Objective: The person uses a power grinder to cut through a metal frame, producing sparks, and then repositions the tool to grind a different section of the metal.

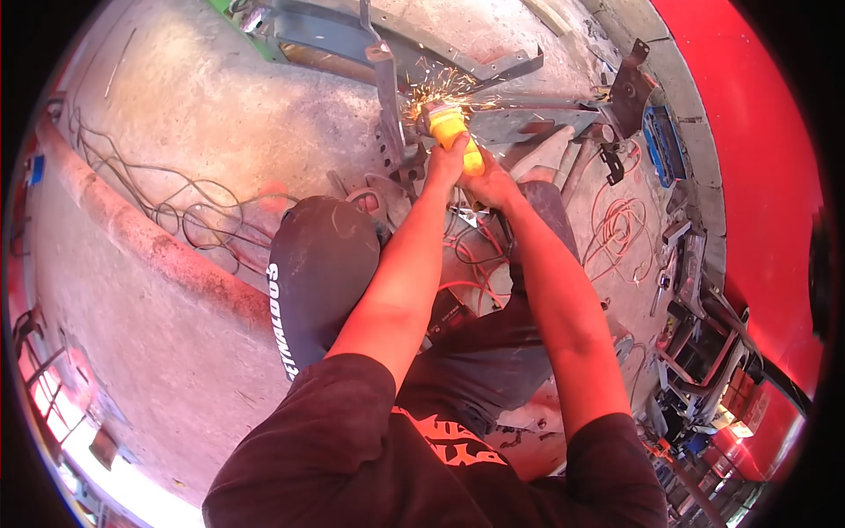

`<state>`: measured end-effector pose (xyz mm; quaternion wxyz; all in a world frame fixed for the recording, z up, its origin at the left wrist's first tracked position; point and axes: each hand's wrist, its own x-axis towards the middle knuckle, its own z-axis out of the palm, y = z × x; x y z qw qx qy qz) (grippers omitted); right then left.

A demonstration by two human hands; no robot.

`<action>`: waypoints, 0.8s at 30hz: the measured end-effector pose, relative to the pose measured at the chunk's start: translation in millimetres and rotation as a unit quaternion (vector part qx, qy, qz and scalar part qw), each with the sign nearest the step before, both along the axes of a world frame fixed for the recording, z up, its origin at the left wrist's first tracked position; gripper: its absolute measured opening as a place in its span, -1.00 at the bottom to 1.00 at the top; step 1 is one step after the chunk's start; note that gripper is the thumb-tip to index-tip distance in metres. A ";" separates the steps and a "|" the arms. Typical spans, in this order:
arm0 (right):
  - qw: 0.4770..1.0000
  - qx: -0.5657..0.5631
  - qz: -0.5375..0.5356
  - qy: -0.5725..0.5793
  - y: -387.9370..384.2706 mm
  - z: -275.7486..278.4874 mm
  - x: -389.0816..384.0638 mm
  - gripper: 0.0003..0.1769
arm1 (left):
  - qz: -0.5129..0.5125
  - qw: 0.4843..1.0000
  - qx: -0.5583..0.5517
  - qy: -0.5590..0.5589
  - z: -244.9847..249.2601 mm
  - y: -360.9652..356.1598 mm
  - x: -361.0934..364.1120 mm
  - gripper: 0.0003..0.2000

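Note:
A yellow angle grinder [449, 128] is gripped in both my hands, out in front of my knees. My left hand [446, 160] closes round the left side of its body, with the thumb on top. My right hand [493, 186] is wrapped round the rear end, its fingers partly hidden. Orange sparks [440, 88] spray from the grinder's head, which is against or very close to a grey metal frame [519, 123]; the glare hides the exact contact. Just left of the grinder stands an upright metal bar [385, 88].
Dark cables [189, 207] lie tangled on the concrete floor to the left, beside a long rusty pipe [167, 242]. An orange cord [620, 224] is coiled at right. A blue tool case [662, 145] and metal scrap [700, 343] line the red wall [748, 114].

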<state>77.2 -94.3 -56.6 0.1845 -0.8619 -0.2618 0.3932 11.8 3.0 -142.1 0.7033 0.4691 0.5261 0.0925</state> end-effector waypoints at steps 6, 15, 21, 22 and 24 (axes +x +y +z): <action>0.999 -0.025 0.022 -0.013 -1.8 -13.2 9.6 0.35 | 0.032 0.998 -0.036 -0.036 -20.1 -3.3 7.5 -0.32; 0.999 -0.045 -0.014 -0.005 11.2 3.9 -11.2 0.35 | 0.014 0.996 -0.027 -0.082 35.6 14.2 -19.4 -0.33; 0.997 -0.058 -0.030 -0.040 11.4 35.4 -19.0 0.19 | -0.001 0.998 -0.043 -0.044 -14.4 -0.2 1.6 -0.23; 0.998 -0.041 -0.026 -0.036 8.7 31.6 -15.5 0.21 | 0.000 0.997 -0.047 -0.054 -8.2 -0.6 0.5 -0.22; 0.999 -0.042 -0.010 -0.021 7.3 26.1 -9.4 0.30 | 0.006 0.997 -0.045 -0.059 -2.7 1.1 -0.5 -0.23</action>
